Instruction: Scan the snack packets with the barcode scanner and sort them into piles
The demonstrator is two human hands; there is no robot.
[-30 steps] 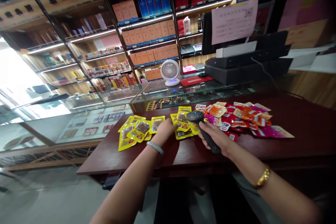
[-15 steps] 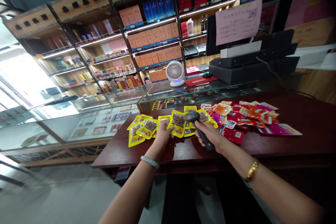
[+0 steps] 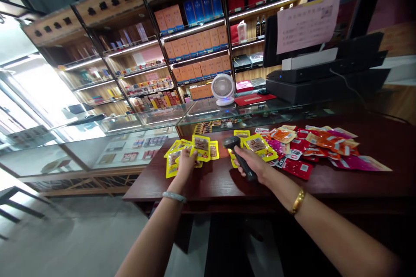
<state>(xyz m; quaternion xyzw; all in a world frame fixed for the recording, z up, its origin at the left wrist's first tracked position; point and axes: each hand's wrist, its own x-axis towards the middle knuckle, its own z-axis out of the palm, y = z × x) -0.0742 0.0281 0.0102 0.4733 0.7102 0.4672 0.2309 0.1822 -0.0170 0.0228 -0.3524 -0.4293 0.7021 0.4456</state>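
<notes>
My left hand [image 3: 186,165] is closed on the edge of a yellow snack packet [image 3: 201,146], held over several similar yellow packets [image 3: 173,163] at the left of the dark wooden counter [image 3: 208,181]. In my right hand [image 3: 251,164] is a black handheld barcode scanner [image 3: 243,162], its head tilted toward the left and my fingers wrapped round the handle. More yellow packets [image 3: 258,145] lie just behind and right of the scanner, partly covered by it. To the right spreads a heap of red, orange and purple packets [image 3: 297,169].
A glass display case [image 3: 133,147] runs along the left and behind the counter. On the glass stand a small white fan [image 3: 223,88] and a red mat [image 3: 253,98]. A monitor with a pink paper sheet [image 3: 305,24] and a black machine [image 3: 302,86] are at the right.
My left hand has moved left, away from the scanner, carrying the yellow packet toward the left pile. The scanner stays in my right hand, and the view has shifted slightly.
</notes>
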